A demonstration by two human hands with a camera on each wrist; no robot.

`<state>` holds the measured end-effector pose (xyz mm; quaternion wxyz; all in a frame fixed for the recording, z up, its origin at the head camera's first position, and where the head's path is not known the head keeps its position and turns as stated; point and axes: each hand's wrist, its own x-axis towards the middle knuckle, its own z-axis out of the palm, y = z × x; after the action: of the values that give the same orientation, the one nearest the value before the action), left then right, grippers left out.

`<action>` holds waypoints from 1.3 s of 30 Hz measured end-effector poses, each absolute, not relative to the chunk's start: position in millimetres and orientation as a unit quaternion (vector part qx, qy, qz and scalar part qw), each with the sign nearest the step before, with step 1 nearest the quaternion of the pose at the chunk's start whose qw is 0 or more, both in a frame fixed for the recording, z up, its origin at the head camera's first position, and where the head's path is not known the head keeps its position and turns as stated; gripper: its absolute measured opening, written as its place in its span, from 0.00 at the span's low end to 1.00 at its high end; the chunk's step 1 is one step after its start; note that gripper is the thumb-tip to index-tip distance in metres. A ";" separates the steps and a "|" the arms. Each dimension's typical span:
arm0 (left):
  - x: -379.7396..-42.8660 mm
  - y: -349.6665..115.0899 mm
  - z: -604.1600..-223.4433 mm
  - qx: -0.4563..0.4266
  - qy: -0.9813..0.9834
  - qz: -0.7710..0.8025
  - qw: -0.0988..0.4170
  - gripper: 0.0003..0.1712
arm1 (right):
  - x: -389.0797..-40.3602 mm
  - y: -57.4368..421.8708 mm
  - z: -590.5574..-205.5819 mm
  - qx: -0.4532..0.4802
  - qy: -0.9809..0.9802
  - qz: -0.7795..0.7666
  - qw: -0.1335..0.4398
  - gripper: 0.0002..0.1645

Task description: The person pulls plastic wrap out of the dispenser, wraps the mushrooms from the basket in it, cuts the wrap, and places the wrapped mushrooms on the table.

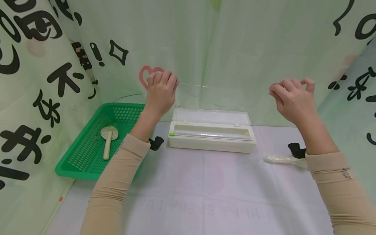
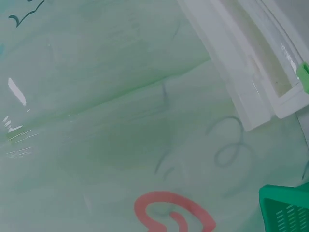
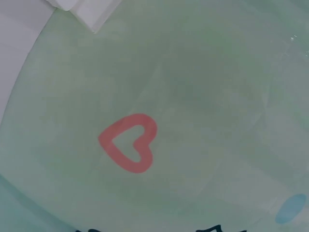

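Note:
A thin sheet of clear cling film (image 1: pixel 192 85) spans the air between the hands; its glints (image 2: pixel 17 92) show in the left wrist view. At its left end, my left hand (image 1: pixel 162 88) pinches it with curled fingers, in front of the curtain. My right hand (image 1: pixel 295 98) is raised at the same height, thumb and forefinger pinched together at the film's other side, little finger lifted. Below and between them stands a white cling film dispenser (image 1: pixel 211 145), lid (image 1: pixel 211 117) up, with a film roll (image 1: pixel 210 134) inside and a green slider (image 1: pixel 172 134) at its left. Neither wrist view shows a hand.
A green basket (image 1: pixel 77 174) stands at the left, holding a cream tool (image 1: pixel 108 143) with a round head and handle. Near the right wrist, a clear shiny wrapped item (image 1: pixel 279 159) lies on the white tabletop (image 1: pixel 202 186), partly hidden. Printed curtains (image 1: pixel 249 49) enclose the back and sides.

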<state>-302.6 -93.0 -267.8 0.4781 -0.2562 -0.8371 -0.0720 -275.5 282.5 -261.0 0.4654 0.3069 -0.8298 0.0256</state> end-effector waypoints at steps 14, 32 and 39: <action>-300.8 -94.5 -261.3 -0.247 -0.848 -0.066 0.464 0.13 | -276.0 281.0 -255.1 0.305 -0.831 0.022 0.465 0.07; -300.3 -92.7 -253.2 -0.262 -0.828 -0.071 0.490 0.14 | -274.7 282.5 -247.1 0.281 -0.841 0.016 0.463 0.06; -298.5 -93.1 -248.8 -0.265 -0.829 -0.072 0.486 0.15 | -275.4 281.1 -243.6 0.277 -0.833 0.038 0.477 0.04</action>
<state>-298.5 -93.1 -248.8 0.4864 -0.2654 -0.8293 -0.0724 -275.4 281.1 -243.6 0.4770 0.2770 -0.8332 0.0378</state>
